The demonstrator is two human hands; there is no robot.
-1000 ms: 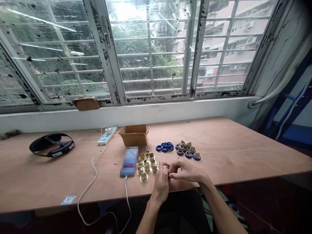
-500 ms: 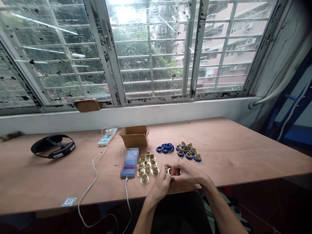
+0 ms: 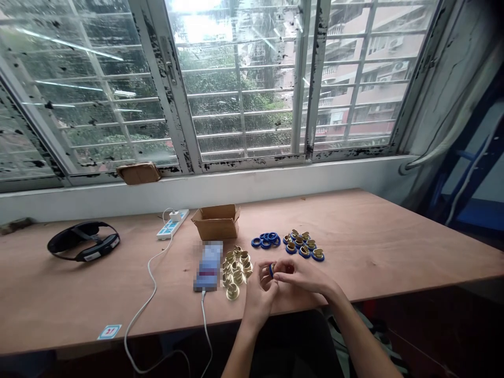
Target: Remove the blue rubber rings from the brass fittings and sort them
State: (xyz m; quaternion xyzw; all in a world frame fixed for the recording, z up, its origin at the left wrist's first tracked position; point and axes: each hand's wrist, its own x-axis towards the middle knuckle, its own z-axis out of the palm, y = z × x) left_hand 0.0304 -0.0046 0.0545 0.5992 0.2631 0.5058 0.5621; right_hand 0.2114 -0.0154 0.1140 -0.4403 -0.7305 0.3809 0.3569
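Note:
My left hand [image 3: 258, 294] and my right hand [image 3: 303, 275] meet just above the table's near edge, fingertips pinched together on one small part with a blue ring [image 3: 271, 270]. Left of my hands lies a cluster of bare brass fittings [image 3: 235, 266]. Behind them sits a small pile of blue rings [image 3: 266, 240]. To its right lies a group of brass fittings with blue rings on them [image 3: 303, 245]. How the part sits between my fingers is mostly hidden.
A phone [image 3: 208, 265] on a white cable lies left of the brass fittings. An open cardboard box [image 3: 216, 222], a power strip [image 3: 172, 224] and a black headset [image 3: 83, 240] stand farther back on the wooden table [image 3: 394, 241]. A window runs behind.
My hands stayed together over the same spot, turning the small part between the fingertips; its blue ring now shows at the left fingertips. The piles have not moved.

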